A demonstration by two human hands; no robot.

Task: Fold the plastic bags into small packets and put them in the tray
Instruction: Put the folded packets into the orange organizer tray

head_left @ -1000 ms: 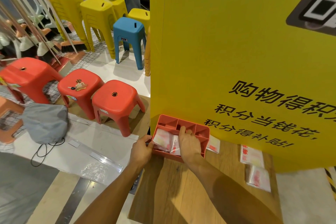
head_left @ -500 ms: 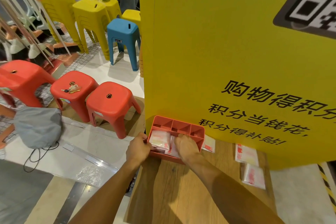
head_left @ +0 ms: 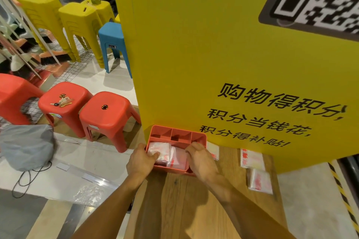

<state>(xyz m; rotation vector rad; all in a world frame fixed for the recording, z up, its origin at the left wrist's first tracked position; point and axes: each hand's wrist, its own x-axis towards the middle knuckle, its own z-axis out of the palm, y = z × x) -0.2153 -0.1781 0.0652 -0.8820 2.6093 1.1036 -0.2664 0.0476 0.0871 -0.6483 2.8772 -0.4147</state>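
Packets (head_left: pixel 177 159), crinkly, in partitioned tray (head_left: pixel 175 129) under left hand (head_left: pixel 140 161), right hand (head_left: pixel 202 161)

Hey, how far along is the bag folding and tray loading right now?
Done: two folded packets lie in the big compartment of the tray. In hand: the left hand holds the tray's left wall, thumb on one packet; the right hand, blurred, is over the other. Left: three loose packets lie on the table, outside the tray.
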